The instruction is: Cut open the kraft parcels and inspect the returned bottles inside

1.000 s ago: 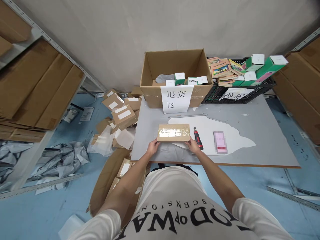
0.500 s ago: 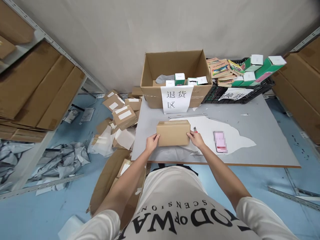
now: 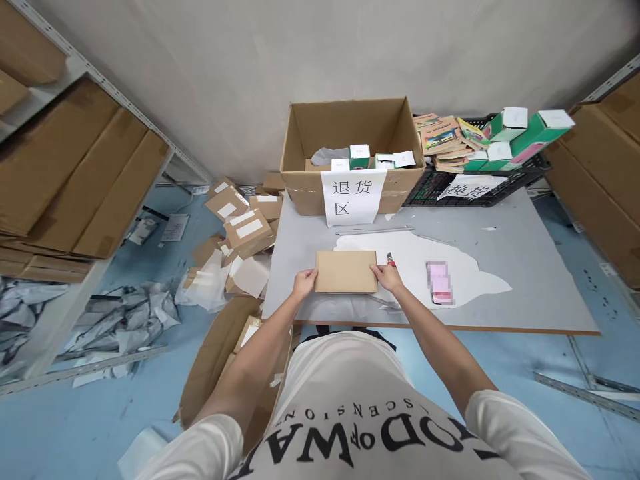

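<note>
A small brown cardboard box [image 3: 346,271] rests near the front edge of the grey table [image 3: 525,280], its plain face turned up towards me. My left hand [image 3: 304,283] grips its left end and my right hand [image 3: 387,276] grips its right end. A red and black utility knife [image 3: 389,257] lies just behind my right hand, mostly hidden by it. A pink phone [image 3: 440,283] lies to the right on a white patch of the table.
A large open carton [image 3: 350,150] with a paper sign holds small boxes at the table's back. A black crate [image 3: 475,183] with books and green boxes stands at the back right. Taped parcels [image 3: 245,230] and torn wrapping litter the floor left. Shelves flank both sides.
I have turned the box over in both hands: its shiny taped face was up a second ago, and a plain brown face is up now. The knife is now mostly hidden behind my right hand.
</note>
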Motion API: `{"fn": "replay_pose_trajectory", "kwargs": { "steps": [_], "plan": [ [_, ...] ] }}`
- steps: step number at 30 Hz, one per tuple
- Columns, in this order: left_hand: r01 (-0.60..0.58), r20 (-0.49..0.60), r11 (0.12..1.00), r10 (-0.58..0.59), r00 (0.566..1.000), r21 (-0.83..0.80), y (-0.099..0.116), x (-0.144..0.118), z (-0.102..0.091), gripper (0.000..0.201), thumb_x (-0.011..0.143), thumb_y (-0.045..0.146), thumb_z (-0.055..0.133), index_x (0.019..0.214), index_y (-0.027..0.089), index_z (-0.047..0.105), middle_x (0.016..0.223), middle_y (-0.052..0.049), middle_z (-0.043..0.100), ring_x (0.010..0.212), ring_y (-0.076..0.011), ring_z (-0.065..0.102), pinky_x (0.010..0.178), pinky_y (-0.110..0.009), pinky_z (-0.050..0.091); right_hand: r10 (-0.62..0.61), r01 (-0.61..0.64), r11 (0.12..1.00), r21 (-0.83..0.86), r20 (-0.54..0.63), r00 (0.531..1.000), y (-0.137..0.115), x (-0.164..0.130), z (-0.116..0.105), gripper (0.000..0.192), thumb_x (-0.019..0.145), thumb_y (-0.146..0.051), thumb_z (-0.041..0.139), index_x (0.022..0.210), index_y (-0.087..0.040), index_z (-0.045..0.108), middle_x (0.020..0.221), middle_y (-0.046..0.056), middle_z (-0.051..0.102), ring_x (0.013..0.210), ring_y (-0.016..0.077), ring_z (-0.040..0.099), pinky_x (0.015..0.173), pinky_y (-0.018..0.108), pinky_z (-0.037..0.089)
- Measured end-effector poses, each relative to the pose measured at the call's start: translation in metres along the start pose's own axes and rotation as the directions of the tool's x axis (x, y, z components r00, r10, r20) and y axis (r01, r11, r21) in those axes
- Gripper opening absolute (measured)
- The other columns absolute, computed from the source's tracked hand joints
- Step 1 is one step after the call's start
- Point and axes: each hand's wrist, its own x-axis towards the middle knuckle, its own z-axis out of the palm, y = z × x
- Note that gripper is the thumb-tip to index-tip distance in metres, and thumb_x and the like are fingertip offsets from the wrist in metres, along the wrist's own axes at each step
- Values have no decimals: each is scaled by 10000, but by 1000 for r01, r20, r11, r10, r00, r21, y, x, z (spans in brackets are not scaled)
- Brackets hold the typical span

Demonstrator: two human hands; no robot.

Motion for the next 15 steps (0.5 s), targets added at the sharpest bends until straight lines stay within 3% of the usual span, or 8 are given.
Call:
{"fn": "replay_pose_trajectory", "kwargs": {
  "steps": [6,10,15],
  "plan": [
    [37,81,997,-31,996,-70,-8,-4,-2,626,685,605,622,1075,120,692,1080,-109,698,956,-246,649,805,-353,503,24,-24,998,61,-4,1000,3,7,6,469,903,-523,419,956,-183,738,853,73,736,851,205,671,732,253,457],
    [35,183,988,-7,983,-150,-14,-7,-6,726,668,539,693,1271,155,568,1277,-102,596,1113,-254,591,938,-393,464,26,-27,992,120,7,1000,10,9,10,465,910,-512,414,996,-180,727,887,76,743,879,211,680,785,261,479],
    [61,132,981,-36,991,-185,-34,-8,-9,700,755,518,639,1336,155,499,1380,-110,494,1237,-270,508,1025,-438,419,-27,35,947,318,-30,999,34,-2,24,430,941,-395,364,1193,-176,635,1129,83,691,1013,211,660,964,340,447]
  ]
}}
